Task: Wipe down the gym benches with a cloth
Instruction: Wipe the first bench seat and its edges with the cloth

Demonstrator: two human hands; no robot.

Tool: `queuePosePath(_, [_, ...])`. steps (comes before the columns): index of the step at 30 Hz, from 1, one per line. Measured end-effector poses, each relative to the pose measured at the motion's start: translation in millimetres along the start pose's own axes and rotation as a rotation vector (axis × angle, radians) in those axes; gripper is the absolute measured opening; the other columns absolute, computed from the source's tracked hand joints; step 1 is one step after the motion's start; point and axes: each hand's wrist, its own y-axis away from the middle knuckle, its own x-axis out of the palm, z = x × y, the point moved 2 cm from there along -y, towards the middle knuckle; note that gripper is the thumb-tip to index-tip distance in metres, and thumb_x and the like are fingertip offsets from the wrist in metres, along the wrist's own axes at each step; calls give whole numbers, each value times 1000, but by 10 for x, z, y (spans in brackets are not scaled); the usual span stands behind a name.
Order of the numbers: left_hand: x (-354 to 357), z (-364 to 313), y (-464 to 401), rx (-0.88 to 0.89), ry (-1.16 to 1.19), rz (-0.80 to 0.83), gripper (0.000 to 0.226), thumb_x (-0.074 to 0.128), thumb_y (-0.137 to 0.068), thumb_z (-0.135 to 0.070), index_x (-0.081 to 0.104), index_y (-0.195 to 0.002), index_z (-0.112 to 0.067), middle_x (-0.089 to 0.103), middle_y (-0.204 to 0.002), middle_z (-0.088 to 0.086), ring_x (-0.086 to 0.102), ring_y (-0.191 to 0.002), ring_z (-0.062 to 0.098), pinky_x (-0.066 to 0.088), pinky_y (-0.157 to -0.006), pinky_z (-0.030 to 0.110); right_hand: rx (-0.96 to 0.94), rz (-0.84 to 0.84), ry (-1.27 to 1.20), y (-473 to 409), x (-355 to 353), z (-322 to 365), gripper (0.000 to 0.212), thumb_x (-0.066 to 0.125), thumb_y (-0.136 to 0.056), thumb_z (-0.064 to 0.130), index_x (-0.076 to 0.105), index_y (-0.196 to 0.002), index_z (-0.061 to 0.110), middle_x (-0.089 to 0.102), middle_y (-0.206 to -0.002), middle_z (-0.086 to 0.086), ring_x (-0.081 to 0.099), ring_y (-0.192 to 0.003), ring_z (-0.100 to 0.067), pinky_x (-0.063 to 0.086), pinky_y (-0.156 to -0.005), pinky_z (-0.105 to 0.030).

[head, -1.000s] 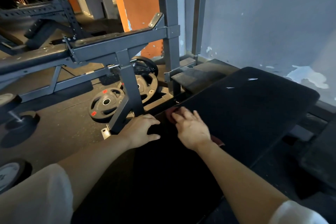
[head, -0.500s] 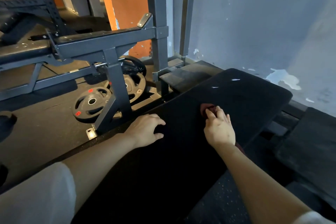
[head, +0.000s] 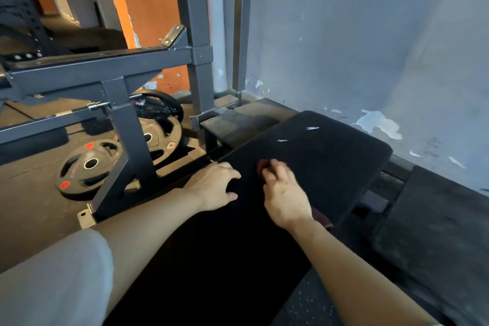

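1. Grey, paint-chipped wall [head: 370, 34] is backing the scene, with a steel rack frame [head: 127, 124] and weight plates [head: 90, 167] lying beyond the left fingertips.
2. Black bench pad [head: 330, 156] is stretching away ahead of both hands.
3. Left hand [head: 214, 188] is resting on the pad's near-left edge, fingers loosely spread and holding nothing.
4. Right hand [head: 285, 196] is pressing on the pad, blurred, fingers curling onto the dark red cloth [head: 263, 167].
5. That cloth is peeking out just past the right fingertips, and another bit is showing beside the wrist.
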Motion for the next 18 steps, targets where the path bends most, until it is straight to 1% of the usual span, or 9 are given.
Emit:
queuePosePath(1, [-5,-29,-89,2,-9,0,54,65,-89,-34,48,-140,-24,43,-142,-7,39,-132,15,38,-107,35,-78,29,0,-29,19,-9,48,36,-100,19,33,-148,14,10,-161,-3,5,-148,-20,10,-117,-27])
queuePosePath(3, [-14,-73,-261,6,-17,13,54,65,-89,-33,47,-140,-23,43,-142,-6,38,-132,16,38,-107,38,-109,29,41,-190,-28,-213,47,36,-101,20,35,-148,17,15,-160,-3,10,-147,-18,3,-118,-26])
queuePosePath(5, [-5,-88,-414,-2,-13,28,54,63,-90,-33,47,-141,-23,42,-142,-5,37,-133,17,39,-107,40,18,-10,70,-381,-124,-482,46,35,-101,20,36,-147,17,16,-160,-5,13,-147,-20,-3,-117,-28])
queuePosePath(7, [23,-87,-549,-10,1,30,54,61,-92,-35,45,-142,-24,40,-145,-5,36,-135,17,39,-107,41,146,-28,73,-545,-148,-590,47,34,-101,18,36,-147,15,14,-160,-7,9,-147,-23,-1,-118,-30])
queuePosePath(8, [39,-87,-613,-13,10,24,55,60,-92,-36,43,-143,-24,39,-147,-6,35,-136,16,38,-107,42,141,-20,87,-617,-122,-537,48,34,-100,18,35,-148,14,13,-160,-8,7,-147,-25,0,-119,-32])
queuePosePath(11, [72,-120,-819,-6,6,-3,58,57,-93,-39,39,-147,-23,34,-152,-5,31,-139,16,33,-111,36,-52,60,86,-766,21,-333,48,33,-101,21,33,-149,15,15,-160,-6,6,-148,-23,1,-119,-32])
queuePosePath(12, [76,-131,-890,-3,1,-5,59,56,-94,-40,37,-147,-23,32,-153,-5,30,-140,17,31,-112,34,-93,76,72,-817,34,-346,47,33,-102,22,34,-148,17,17,-160,-3,7,-148,-21,0,-119,-31])
queuePosePath(14, [77,-145,-1018,0,-11,14,60,55,-94,-42,36,-148,-23,31,-155,-5,29,-141,17,28,-113,33,-109,92,78,-968,21,-498,46,32,-102,24,36,-148,21,19,-160,0,8,-148,-16,-4,-119,-32])
queuePosePath(18, [98,-106,-1164,4,-53,75,60,53,-94,-46,36,-148,-26,32,-155,-6,31,-141,16,29,-113,34,42,69,120,-1393,-37,-794,47,32,-102,23,34,-149,21,16,-160,-1,6,-148,-18,-3,-119,-36])
